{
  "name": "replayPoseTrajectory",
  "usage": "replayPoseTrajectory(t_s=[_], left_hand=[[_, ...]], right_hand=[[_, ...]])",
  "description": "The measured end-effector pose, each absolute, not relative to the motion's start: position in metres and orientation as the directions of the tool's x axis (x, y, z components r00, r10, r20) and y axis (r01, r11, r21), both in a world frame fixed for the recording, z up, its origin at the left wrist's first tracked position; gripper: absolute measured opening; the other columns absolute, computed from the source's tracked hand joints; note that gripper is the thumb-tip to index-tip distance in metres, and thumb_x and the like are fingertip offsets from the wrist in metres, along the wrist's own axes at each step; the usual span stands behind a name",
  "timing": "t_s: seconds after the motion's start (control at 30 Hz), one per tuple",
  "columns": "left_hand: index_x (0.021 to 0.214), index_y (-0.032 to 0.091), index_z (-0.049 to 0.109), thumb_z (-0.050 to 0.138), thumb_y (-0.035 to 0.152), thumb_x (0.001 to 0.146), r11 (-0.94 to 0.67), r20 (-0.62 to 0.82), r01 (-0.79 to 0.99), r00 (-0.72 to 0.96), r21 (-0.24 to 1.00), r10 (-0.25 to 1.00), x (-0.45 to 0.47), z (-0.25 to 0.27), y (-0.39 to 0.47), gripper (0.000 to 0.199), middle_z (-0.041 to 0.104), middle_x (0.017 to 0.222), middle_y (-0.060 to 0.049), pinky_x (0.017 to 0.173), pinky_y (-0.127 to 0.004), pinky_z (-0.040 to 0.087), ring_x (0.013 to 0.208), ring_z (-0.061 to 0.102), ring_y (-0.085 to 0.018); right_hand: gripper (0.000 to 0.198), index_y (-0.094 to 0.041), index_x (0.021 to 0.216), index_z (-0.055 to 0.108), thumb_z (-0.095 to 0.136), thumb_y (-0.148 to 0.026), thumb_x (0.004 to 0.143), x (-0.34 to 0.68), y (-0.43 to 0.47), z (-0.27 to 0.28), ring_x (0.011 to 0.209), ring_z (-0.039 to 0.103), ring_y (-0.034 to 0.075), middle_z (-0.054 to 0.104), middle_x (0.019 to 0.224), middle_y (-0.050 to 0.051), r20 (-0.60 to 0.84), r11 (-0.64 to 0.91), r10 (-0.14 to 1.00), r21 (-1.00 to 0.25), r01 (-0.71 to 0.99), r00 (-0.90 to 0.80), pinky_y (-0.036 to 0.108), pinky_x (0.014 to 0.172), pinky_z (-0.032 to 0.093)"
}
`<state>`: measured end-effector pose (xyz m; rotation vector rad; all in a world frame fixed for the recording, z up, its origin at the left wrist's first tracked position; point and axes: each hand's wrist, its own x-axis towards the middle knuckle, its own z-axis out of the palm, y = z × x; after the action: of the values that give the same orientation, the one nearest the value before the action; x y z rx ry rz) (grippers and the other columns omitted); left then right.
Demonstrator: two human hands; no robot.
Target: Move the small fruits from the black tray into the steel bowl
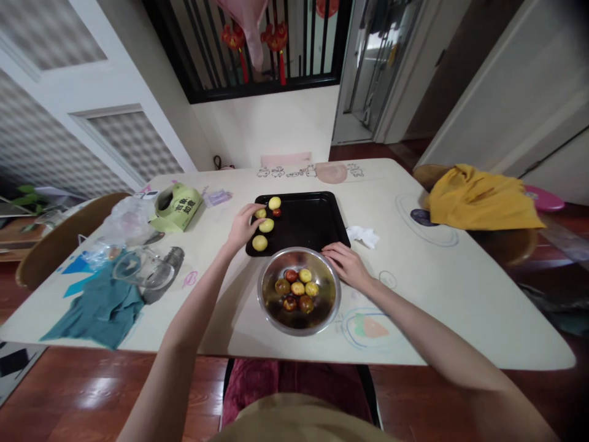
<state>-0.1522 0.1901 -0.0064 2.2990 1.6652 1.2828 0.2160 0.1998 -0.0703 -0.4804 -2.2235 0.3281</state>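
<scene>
On the left side of a black tray (308, 215), my left hand (243, 228) has its thumb and fingertips closed around a yellow-green jujube (261, 213). Other pale jujubes (260, 243) and one small red one (277, 212) lie close by on the tray. In front of the tray stands a steel bowl (299, 324) holding several yellow, brown and red jujubes (298, 288). My right hand (347, 264) lies flat with fingers stretched out, at the bowl's right rim and the tray's near right corner. It holds nothing that I can see.
A crumpled white tissue (363, 236) is right of the tray. Leftward on the table (460, 294) are a glass jug (142, 270), a teal cloth (103, 307), a green paper package (177, 207) and clear plastic bags (126, 218). A yellow cloth (483, 199) drapes over a chair at right.
</scene>
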Motion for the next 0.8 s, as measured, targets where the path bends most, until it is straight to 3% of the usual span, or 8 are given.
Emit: replayPoseTrajectory(t_s=[0.23, 0.37, 0.53, 0.8], left_hand=[[0.123, 0.019, 0.072, 0.074, 0.034, 0.100, -0.641, 0.655, 0.618, 0.256, 0.454, 0.711, -0.098, -0.004, 0.118, 0.028, 0.073, 0.123, -0.014, 0.104, -0.043, 0.060, 0.119, 0.071, -0.025], [0.124, 0.019, 0.071, 0.075, 0.034, 0.098, -0.658, 0.575, 0.493, 0.334, 0.569, 0.747, -0.072, 0.003, 0.092, 0.030, 0.074, 0.121, -0.013, 0.094, -0.038, 0.064, 0.114, 0.072, -0.024], [0.130, 0.022, 0.069, 0.070, 0.031, 0.102, -0.692, 0.452, 0.361, 0.556, 0.625, 0.698, -0.045, 0.004, 0.075, 0.029, 0.074, 0.127, -0.012, 0.107, -0.042, 0.061, 0.121, 0.072, -0.025], [0.133, 0.021, 0.067, 0.059, 0.027, 0.108, -0.703, 0.257, 0.445, 0.712, 0.555, 0.654, -0.024, -0.014, 0.070, 0.027, 0.072, 0.137, -0.010, 0.105, -0.035, 0.061, 0.125, 0.073, -0.023]], right_hand=[[0.026, -0.021, 0.109, 0.074, 0.050, -0.028, 0.111, 0.216, 0.200, -0.069, 0.096, 0.070, 0.024, 0.076, 0.105, 0.012, 0.677, 0.896, 0.438, -0.379, 0.230, -0.592, 0.042, 0.084, 0.063], [0.028, -0.022, 0.110, 0.075, 0.049, -0.031, 0.111, 0.216, 0.201, -0.070, 0.098, 0.070, 0.025, 0.076, 0.107, 0.012, 0.647, 0.876, 0.476, -0.409, 0.256, -0.596, 0.044, 0.086, 0.062], [0.029, -0.023, 0.110, 0.076, 0.048, -0.034, 0.112, 0.215, 0.201, -0.070, 0.098, 0.070, 0.025, 0.076, 0.106, 0.012, 0.643, 0.864, 0.497, -0.433, 0.258, -0.583, 0.045, 0.087, 0.062], [0.031, -0.023, 0.110, 0.076, 0.047, -0.035, 0.112, 0.214, 0.201, -0.071, 0.098, 0.070, 0.026, 0.076, 0.106, 0.011, 0.637, 0.861, 0.501, -0.433, 0.266, -0.585, 0.045, 0.087, 0.061]])
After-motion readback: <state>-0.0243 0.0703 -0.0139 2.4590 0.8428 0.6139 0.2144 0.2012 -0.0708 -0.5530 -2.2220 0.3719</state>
